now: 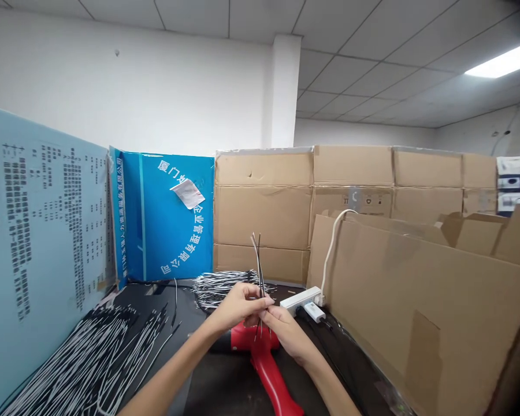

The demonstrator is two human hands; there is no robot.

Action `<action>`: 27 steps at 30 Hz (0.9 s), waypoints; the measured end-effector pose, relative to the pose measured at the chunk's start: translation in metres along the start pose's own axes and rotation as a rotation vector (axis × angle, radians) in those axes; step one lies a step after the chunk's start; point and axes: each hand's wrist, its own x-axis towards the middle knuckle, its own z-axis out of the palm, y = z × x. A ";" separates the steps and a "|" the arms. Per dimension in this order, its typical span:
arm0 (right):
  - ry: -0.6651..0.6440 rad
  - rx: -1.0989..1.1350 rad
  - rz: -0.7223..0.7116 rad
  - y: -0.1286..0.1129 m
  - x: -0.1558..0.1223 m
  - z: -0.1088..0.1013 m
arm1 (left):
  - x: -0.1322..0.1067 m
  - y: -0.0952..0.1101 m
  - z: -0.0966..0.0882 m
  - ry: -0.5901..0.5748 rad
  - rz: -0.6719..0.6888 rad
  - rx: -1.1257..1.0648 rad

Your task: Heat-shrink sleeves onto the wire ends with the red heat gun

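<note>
Both hands meet near the middle, above a red heat gun (266, 364) that lies on the dark table. My left hand (241, 301) pinches a few black and white wires (260, 268), which stand upright out of the fingers, with short ends below. My right hand (281, 329) is closed on the same wires, its fingertips against the left thumb. Just behind the hands lies a pile of black and white wires (221, 286). A larger heap of such wires (86, 352) spreads over the table's left side.
A white power strip (301, 297) with a plugged-in adapter and white cord (331, 248) stands right of the hands. Cardboard panels (264, 216) wall the back, and another cardboard sheet (416, 300) leans at right. Blue boards (169, 219) stand at the back left and left.
</note>
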 end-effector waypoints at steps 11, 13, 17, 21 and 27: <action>-0.057 0.034 0.001 -0.001 -0.005 0.009 | -0.001 0.005 -0.005 0.224 0.010 -0.147; -0.069 0.028 0.009 0.000 -0.006 0.011 | -0.002 0.007 -0.009 0.245 0.013 -0.174; -0.078 0.016 0.034 0.003 -0.007 0.013 | -0.003 0.010 -0.017 0.267 0.055 -0.213; -0.092 -0.023 0.030 0.005 -0.008 0.014 | -0.003 0.012 -0.021 0.298 0.093 -0.270; -0.115 0.034 0.034 0.004 -0.010 0.018 | -0.004 0.014 -0.020 0.274 0.127 -0.301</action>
